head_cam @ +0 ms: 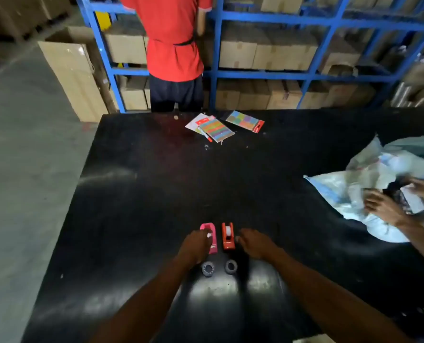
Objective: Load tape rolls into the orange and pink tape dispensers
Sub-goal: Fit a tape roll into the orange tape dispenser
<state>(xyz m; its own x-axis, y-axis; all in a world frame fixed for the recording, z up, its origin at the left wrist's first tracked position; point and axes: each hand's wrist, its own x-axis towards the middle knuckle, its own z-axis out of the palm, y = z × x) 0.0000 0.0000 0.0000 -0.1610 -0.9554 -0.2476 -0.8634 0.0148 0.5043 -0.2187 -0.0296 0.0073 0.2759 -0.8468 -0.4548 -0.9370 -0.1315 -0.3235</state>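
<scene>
A pink tape dispenser (210, 230) and an orange tape dispenser (228, 235) stand side by side on the black table (144, 194). The orange one carries a white roll in its cradle. My left hand (196, 246) lies over the pink dispenser's near half, fingers closed around something small and white at its cradle. My right hand (254, 243) rests on the table just right of the orange dispenser, fingers curled, nothing visible in it. Two grey tape rolls (208, 269) (231, 266) lie flat just behind my hands.
Coloured sticker packs (215, 128) (245, 120) and a pen (205, 134) lie at the far edge. Another person's hands (389, 206) work in a plastic bag (369, 174) at right. A person in a red shirt (173, 45) stands at blue shelving (280, 73) beyond the table.
</scene>
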